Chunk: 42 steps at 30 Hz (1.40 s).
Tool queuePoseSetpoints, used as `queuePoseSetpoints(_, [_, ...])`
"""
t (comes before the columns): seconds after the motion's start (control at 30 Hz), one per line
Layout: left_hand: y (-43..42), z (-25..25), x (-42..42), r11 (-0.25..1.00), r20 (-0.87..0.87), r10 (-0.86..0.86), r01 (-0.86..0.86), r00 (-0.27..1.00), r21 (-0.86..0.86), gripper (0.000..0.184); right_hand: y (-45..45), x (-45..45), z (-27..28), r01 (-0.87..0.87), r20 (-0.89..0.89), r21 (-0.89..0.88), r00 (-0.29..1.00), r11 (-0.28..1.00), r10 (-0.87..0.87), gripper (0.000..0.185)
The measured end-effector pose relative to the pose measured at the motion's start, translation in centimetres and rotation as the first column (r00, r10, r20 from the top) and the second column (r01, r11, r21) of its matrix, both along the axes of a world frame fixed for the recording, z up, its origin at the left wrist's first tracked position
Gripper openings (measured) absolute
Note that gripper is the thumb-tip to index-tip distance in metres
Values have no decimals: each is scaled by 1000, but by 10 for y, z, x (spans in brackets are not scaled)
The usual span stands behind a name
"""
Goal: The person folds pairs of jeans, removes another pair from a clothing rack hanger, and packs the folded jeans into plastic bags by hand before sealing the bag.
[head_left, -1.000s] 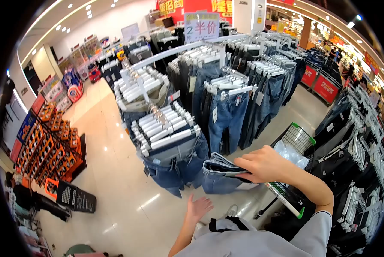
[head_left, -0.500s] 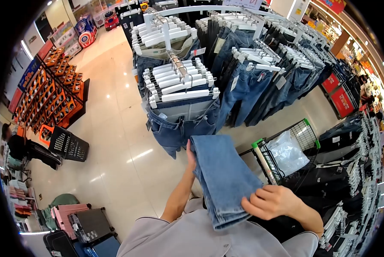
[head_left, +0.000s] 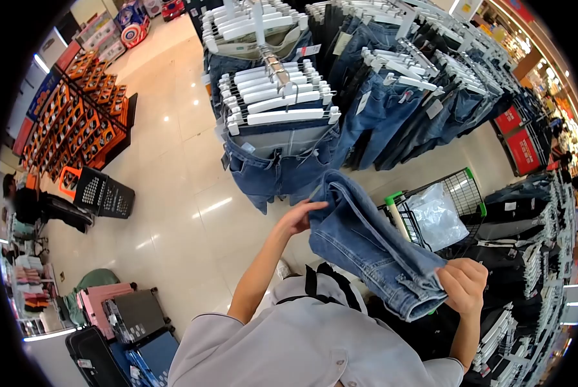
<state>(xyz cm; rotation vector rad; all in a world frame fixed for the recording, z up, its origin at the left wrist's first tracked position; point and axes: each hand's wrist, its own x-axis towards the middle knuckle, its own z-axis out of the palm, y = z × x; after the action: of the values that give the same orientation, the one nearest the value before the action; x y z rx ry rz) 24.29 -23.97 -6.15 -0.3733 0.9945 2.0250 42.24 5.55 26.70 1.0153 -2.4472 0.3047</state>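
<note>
A folded pair of blue jeans point(head_left: 373, 242) hangs in front of my body, slanting from upper left to lower right, with seams and a belt loop showing near its lower end. My right hand point(head_left: 463, 285) is closed on the edge at that lower right end. At the upper left end my left hand point(head_left: 300, 217) grips the folded edge; some of its fingers are hidden behind the denim. Just beyond the jeans, denim shorts point(head_left: 276, 168) hang from white clip hangers point(head_left: 286, 117) on a rack.
A shopping cart point(head_left: 405, 222) holding a clear plastic bag point(head_left: 437, 216) stands right of the jeans. More trousers point(head_left: 382, 109) hang behind, and dark clothes point(head_left: 508, 258) at right. Suitcases point(head_left: 137, 316), a black basket point(head_left: 108, 193) and an orange display stand point(head_left: 82, 109) are at left. Another person sits at far left.
The jeans have swung to the right and turned, now showing seams and a belt loop. My right hand has moved right and up with their lower end; my left hand has shifted slightly right.
</note>
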Motion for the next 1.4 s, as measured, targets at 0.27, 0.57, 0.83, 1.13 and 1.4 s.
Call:
queuePoseSetpoints(0.27, [60, 2, 5, 532, -496, -429, -233, 755, -814, 90, -7, -3, -3, -36, -55, 62, 998, 997, 39, 30])
queuePoseSetpoints(0.57, [37, -94, -9, 745, -672, -521, -104, 526, -659, 26, 30, 16, 9, 169, 15, 73, 985, 983, -170, 38])
queuePoseSetpoints(0.83, [19, -94, -19, 952, -168, -284, 256, 944, -170, 36, 22, 13, 8, 111, 123, 2, 986, 994, -110, 37])
queuePoseSetpoints(1.13, [80, -126, 23, 891, -78, -438, 421, 896, -167, 61, 4, 2, 1, 44, 43, 124, 998, 991, -49, 31])
queuePoseSetpoints(1.4, [65, -173, 37, 925, -106, -218, 171, 970, -338, 20, 2, 16, 13, 7, 151, 215, 988, 977, -40, 26])
